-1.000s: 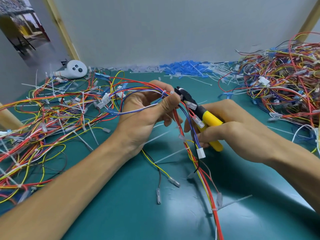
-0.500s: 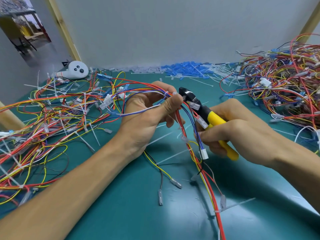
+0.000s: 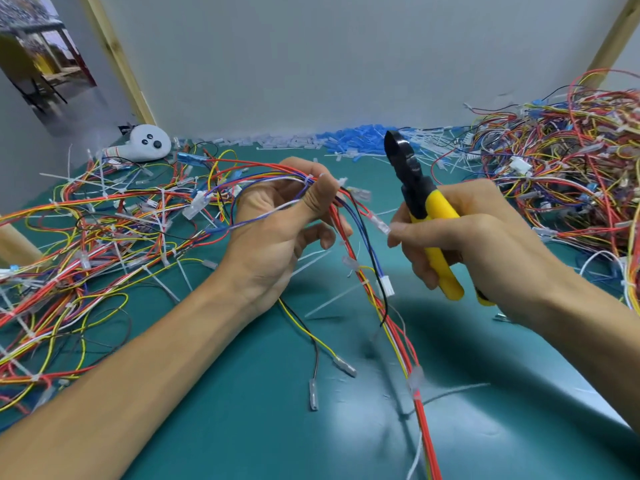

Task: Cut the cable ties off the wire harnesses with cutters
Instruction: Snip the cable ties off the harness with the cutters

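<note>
**A:** What are the hands holding?

**B:** The left hand (image 3: 277,233) pinches a harness (image 3: 398,336) between thumb and fingers. Its wires hang down onto the green table (image 3: 242,410). The right hand (image 3: 485,244) is curled round the yellow handles of the cutters (image 3: 415,188), tip up, near the harness but apart from it.

**A:** Any ties?

**B:** A tie (image 3: 414,379) rings the red wires lower down.
</note>
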{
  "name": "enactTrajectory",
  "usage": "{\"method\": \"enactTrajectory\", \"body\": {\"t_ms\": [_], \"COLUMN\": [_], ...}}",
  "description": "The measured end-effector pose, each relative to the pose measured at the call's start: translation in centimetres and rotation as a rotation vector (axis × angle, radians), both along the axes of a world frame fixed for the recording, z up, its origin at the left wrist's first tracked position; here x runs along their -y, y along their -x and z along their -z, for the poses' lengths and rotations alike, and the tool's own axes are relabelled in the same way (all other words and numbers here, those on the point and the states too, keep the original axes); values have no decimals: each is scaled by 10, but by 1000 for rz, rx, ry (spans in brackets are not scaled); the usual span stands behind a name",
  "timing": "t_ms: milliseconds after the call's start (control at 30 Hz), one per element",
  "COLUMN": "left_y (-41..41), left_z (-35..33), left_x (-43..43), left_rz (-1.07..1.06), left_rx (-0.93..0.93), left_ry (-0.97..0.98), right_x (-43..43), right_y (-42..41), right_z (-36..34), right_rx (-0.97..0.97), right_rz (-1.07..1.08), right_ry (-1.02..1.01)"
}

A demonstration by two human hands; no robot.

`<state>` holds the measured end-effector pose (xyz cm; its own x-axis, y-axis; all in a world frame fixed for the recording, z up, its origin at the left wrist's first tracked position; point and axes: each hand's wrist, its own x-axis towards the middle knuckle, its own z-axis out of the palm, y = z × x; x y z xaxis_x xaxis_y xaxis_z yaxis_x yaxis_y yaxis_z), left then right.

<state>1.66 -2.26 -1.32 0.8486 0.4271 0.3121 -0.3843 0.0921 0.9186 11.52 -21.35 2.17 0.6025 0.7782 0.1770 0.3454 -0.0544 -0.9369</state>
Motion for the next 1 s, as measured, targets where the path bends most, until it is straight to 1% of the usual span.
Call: {"method": "enactTrajectory", "body": {"t_ms": [67, 200, 267, 367, 467, 567, 667, 767, 833, 900, 933, 1000], "left_y": [-2, -3, -3, -5, -4, -2, -2, -1, 0, 2, 3, 3], "left_z": [-1, -5, -4, -6, -7, -8, -10, -12, -11, -9, -9, -7], "left_x": [0, -2, -1, -1, -1, -1, 1, 2, 1, 0, 0, 1], "left_rz": [-20, -40, -36, -69, -87, -127, -118, -41, 44, 136, 169, 178], "left_rx": [68, 93, 78, 52, 23, -22, -56, -110, -120, -99, -96, -95], "left_ry": [39, 77, 86, 98, 59, -18, -1, 40, 36, 30, 21, 1], "right_x": [-2, 1, -1, -4, -7, -7, -6, -7, -8, -10, -10, -9], "right_y": [-7, -6, -4, 1, 4, 4, 3, 4, 5, 4, 4, 4], "right_z": [4, 5, 6, 10, 14, 15, 14, 16, 18, 21, 22, 23], "right_rx": [-53, -180, -185, -156, -166, -181, -185, -196, -143, -46, 46, 338], "right_rz": [-19, -124, -165, -161, -157, -220, -254, -168, -55, 29, 71, 159], "right_ry": [16, 56, 101, 132, 109, 121, 107, 48, 3, -19, -12, 32]}}
